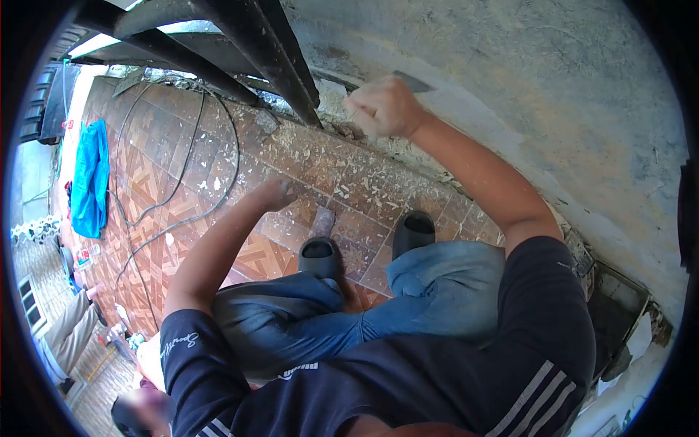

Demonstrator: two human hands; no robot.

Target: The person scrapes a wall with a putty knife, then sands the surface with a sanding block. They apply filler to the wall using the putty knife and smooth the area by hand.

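Observation:
My right hand (384, 108) is closed in a fist around a scraper; its flat grey blade (413, 81) sticks out past the knuckles and lies close against the wall. The handle is hidden inside my fingers. The wall (524, 80) is patchy grey, with a paler strip near the blade. My left hand (277, 194) hangs low over the tiled floor, its fingers curled in, and I see nothing in it. Pale flakes (349, 164) litter the tiles along the foot of the wall.
Dark metal beams (280, 65) slant down beside the wall. A black cable (237, 146) loops across the floor tiles (156, 167). At the left lies a blue plastic sheet (89, 178). Another person (142, 408) is at lower left, and someone's trousered legs (69, 331) show farther off.

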